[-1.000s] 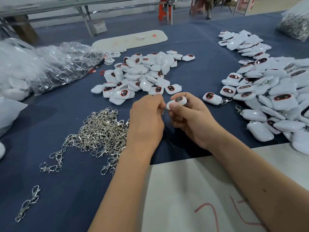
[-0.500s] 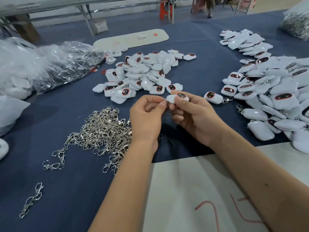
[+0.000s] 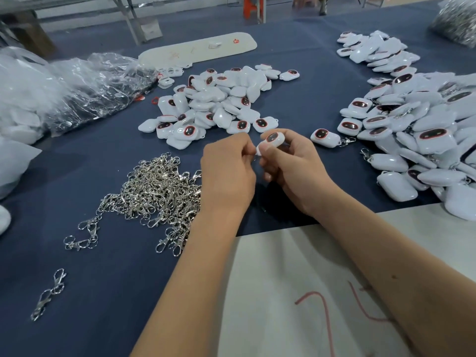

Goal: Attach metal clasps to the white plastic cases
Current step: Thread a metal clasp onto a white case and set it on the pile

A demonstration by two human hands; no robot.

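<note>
Head view, nearest first: the left hand (image 3: pixel 228 173) is curled with fingertips pinched at the case's corner, probably on a clasp, though the metal is mostly hidden. Meeting it, the right hand (image 3: pixel 291 166) grips a white plastic case (image 3: pixel 272 140) between thumb and fingers, above the counter (image 3: pixel 103 279). Glossy and rigid, the case looks light and slippery; hold it by its flat faces. Loose metal clasps (image 3: pixel 157 191) lie left; unfitted cases (image 3: pixel 219 104) beyond; finished ones (image 3: pixel 412 130) right.

Right hand (image 3: pixel 293 171): pinches small white plastic case with dark oval window (image 3: pixel 273 140)
Left hand (image 3: pixel 226 173): fingers curled at the case's edge
Desk (image 3: pixel 309 104): blue-covered
</note>
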